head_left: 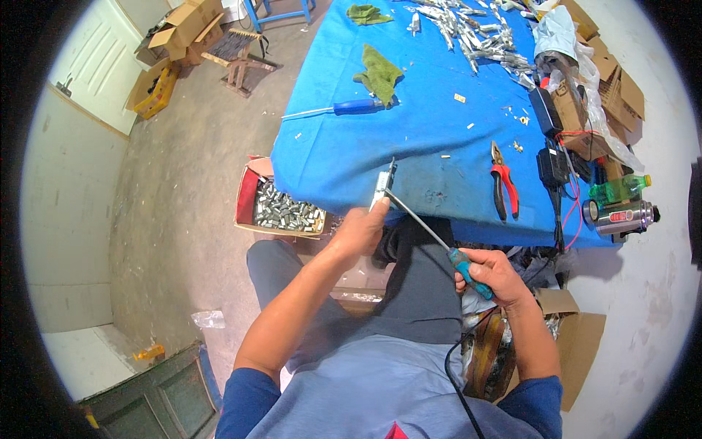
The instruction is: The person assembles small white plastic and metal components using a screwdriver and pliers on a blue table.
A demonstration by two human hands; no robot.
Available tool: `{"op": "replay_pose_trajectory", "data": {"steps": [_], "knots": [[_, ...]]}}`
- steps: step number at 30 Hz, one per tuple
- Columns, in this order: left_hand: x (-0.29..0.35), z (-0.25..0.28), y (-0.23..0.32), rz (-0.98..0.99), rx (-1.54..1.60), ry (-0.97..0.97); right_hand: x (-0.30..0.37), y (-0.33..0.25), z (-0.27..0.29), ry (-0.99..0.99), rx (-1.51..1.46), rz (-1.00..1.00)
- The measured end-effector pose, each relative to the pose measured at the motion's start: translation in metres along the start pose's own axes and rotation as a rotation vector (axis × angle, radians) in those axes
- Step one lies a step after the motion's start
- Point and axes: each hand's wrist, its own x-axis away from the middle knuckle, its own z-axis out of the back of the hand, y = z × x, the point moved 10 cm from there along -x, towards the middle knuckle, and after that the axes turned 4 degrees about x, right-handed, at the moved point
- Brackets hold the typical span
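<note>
In my left hand (362,233) is a small white-and-grey part (382,181), pinched between thumb and fingers at the table's near edge. My right hand (493,275) wraps round the teal handle of a screwdriver (428,228). Its long shaft slants up to the left, and the tip meets the part just above my left thumb. Whether the tip is inside the part or only against it, I cannot tell. Red-handled pliers (502,180) lie on the blue cloth (329,139) to the right. A second screwdriver (356,107), with a blue handle, lies farther off beside a green rag (379,73).
Many similar parts (475,36) are heaped at the table's far side. Left of my knee, a red-lined box (248,192) holds small metal pieces. Black power adapters (553,167), a green bottle (619,190) and a steel flask (623,217) line the right edge. A stool (238,55) stands behind.
</note>
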Motion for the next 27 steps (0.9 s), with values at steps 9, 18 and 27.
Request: {"op": "replay_pose_trajectory", "data": {"steps": [9, 18, 27], "knots": [[-0.003, -0.001, 0.002, -0.055, -0.028, 0.049, 0.001, -0.038, -0.009, 0.149, 0.712, 0.092], [-0.002, -0.003, 0.005, -0.102, -0.022, 0.085, 0.011, -0.054, -0.027, 0.287, 1.218, 0.412], [0.001, -0.002, 0.005, -0.056, -0.02, 0.066, -0.007, -0.008, 0.003, 0.032, 0.076, -0.286]]}}
